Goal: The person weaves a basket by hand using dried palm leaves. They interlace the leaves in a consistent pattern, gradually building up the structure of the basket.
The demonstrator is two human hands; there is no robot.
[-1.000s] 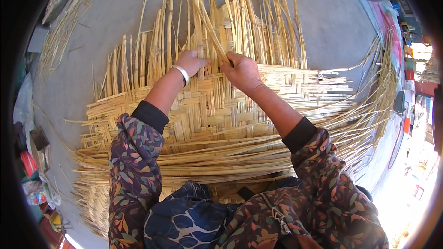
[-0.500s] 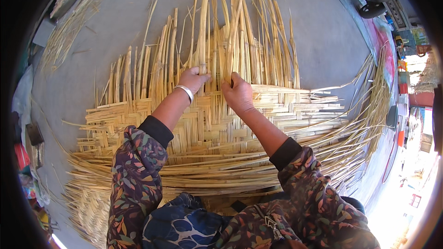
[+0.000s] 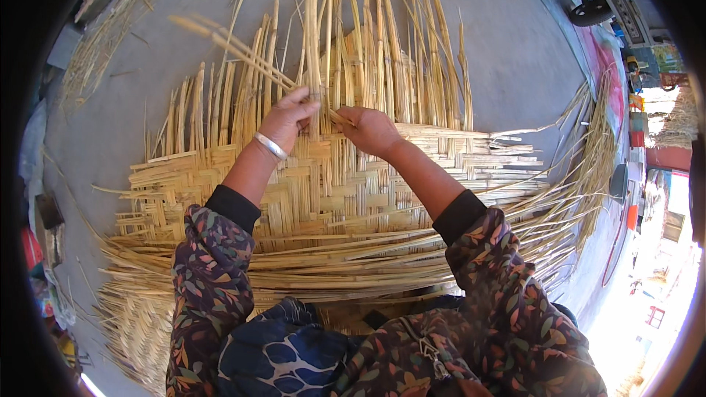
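Observation:
A half-woven reed mat lies in front of me, its flat split reeds crossing in a zigzag pattern. Unwoven reed ends stand out along its far edge. My left hand, with a silver bracelet at the wrist, is closed on upright reed strips at the mat's middle. To its right, my right hand pinches the near ends of some loose reed strips. These pass by the left hand and slant away to the far left, blurred by motion. The fingers partly hide where the strips meet the weave.
Long loose reeds lie across the mat's near side, and more spread along the right. Another reed pile rests on the grey floor at far left. A wheeled object stands at the far right.
Strips that pointed straight away from me on the right now slant to the far left. My right hand has shifted slightly left with them. My left hand has moved a little left and away.

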